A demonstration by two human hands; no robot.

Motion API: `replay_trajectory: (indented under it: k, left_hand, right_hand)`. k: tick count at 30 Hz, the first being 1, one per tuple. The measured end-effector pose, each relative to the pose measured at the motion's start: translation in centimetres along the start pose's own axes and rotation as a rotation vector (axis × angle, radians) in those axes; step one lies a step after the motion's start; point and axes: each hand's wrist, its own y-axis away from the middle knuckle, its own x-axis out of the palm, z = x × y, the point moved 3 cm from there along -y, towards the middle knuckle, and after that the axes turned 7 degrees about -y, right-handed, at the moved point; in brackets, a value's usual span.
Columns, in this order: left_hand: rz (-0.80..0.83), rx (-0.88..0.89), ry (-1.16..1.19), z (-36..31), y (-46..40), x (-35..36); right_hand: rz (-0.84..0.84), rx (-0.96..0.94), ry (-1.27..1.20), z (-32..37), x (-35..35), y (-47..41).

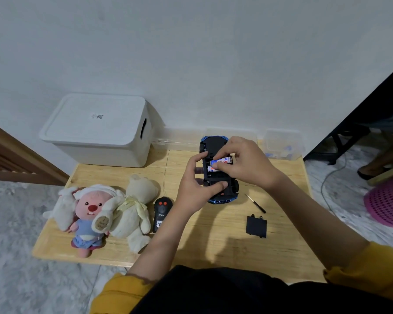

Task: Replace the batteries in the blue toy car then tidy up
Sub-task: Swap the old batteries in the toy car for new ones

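Mustard-yellow sleeves (372, 266) pushed up both forearms, dark garment (213, 291) below.

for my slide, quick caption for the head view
Right hand fits a battery into the upturned blue toy car, steadied by the left hand on a wooden table.

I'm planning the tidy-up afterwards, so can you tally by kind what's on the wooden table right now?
Soft toys: 3 (pink one, cream bear, white one)
Toy car: 1
Remote control: 1
Screwdriver: 1
Battery cover: 1
Batteries in view: 2
White lidded box: 1
Total: 10
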Motion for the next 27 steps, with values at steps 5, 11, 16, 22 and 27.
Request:
replay_trajectory:
  k: [5,11,16,22,27]
  left_hand:
    - [-0.019,0.009,0.007,-0.1,-0.1,-0.1]
    - [-0.042,0.030,0.014,-0.2,-0.2,-0.1]
    - [-0.085,0.030,0.039,-0.3,-0.3,0.0]
    - [-0.130,0.053,0.017,-0.2,-0.3,0.0]
    - [-0.185,0.080,-0.005,-0.5,0.2,0.1]
  right_hand:
    - [-0.080,0.078,-0.011,-0.7,-0.1,-0.4]
    - [-0.167,0.115,0.024,-0.1,-0.4,-0.7]
    - [-0.250,0.181,0.108,-0.1,-0.6,-0.4]
    - [-0.323,0.291,-0.015,-0.2,0.0,-0.4]
    - [-0.367,0.341,-0.100,0.1,0.6,-0.5]
